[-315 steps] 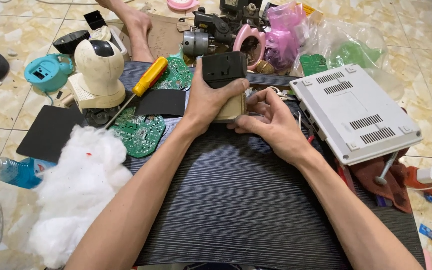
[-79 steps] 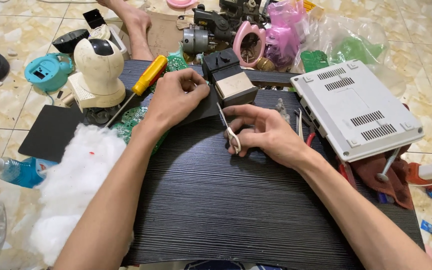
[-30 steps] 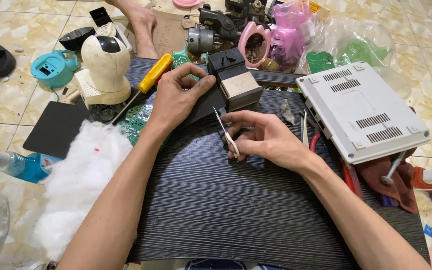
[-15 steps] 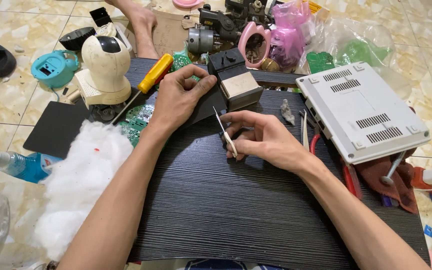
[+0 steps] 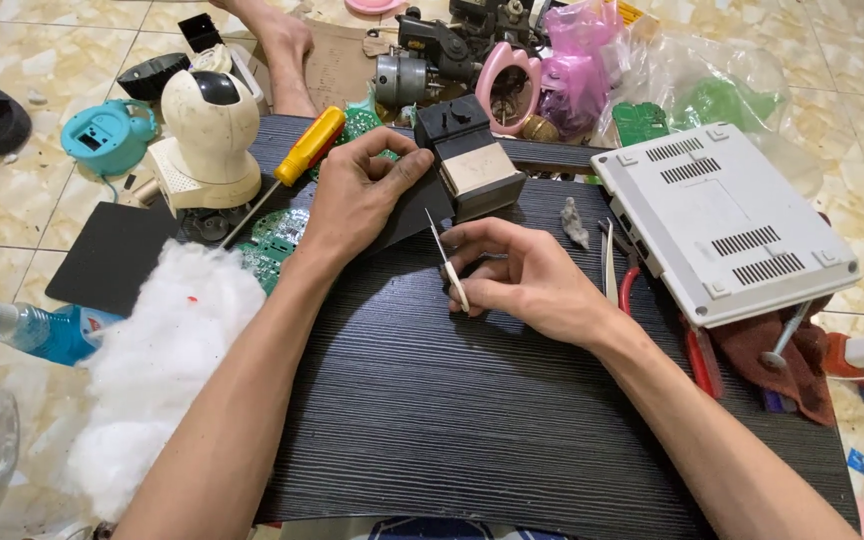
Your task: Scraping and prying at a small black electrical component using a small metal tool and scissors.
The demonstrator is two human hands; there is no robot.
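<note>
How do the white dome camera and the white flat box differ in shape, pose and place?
The dome camera is rounded, standing upright left of the left hand; the flat box is rectangular and lies low, right of the right hand. The camera has a black face; the box shows vent slots. Both are white plastic.

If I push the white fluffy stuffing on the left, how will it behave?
The white stuffing looks loose and wispy, so it would probably squash and drag instead of sliding whole. It seems very light for its bulk. Strands may well snag on the green circuit board beside it.

One head-worn view looks steeply down, close over the black board (image 5: 472, 420) (floor clutter beyond).
</note>
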